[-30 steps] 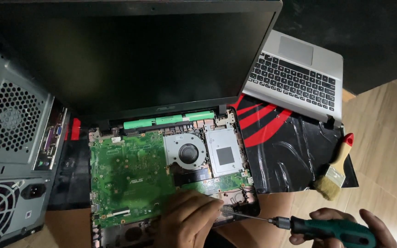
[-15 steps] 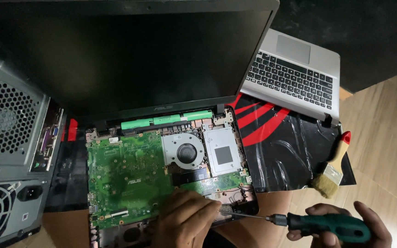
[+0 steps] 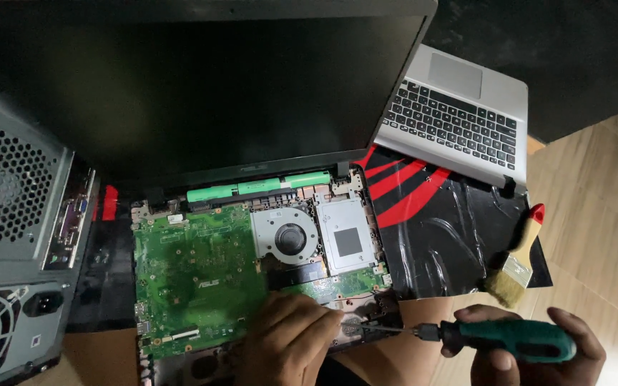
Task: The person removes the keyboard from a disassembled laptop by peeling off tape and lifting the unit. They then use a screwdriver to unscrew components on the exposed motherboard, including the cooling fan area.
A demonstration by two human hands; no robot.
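The screwdriver [image 3: 506,337] lies nearly level at the bottom right, its green handle wrapped in the right hand [image 3: 538,354] and its thin shaft reaching left to the lower right edge of the green board [image 3: 194,275], where the tip meets the dark frame just below the board. The right fingers are curled closed round the handle. The left hand [image 3: 287,339] rests on the board's lower edge, fingers bent and pressed together down at the tip; whether they pinch a screw or only steady the shaft cannot be told, since the hand covers the spot.

To do this well, the shaft likely wants to stand straighter over the screw head; so flat an angle risks the tip slipping out and scoring the board. Steady downward pressure and slow turns would help, with the left fingertips guiding the tip, clear of the fan [image 3: 289,237] and the silver plate [image 3: 347,236] beside it.

Above the board sit a green battery bar [image 3: 259,187] and the dark open screen [image 3: 202,86]. A red-and-black mat [image 3: 438,229] lies to the right, carrying a silver keyboard deck [image 3: 459,118] and a brush [image 3: 516,261]. A grey computer case [image 3: 16,236] stands at the left on the wooden desk [image 3: 602,207].
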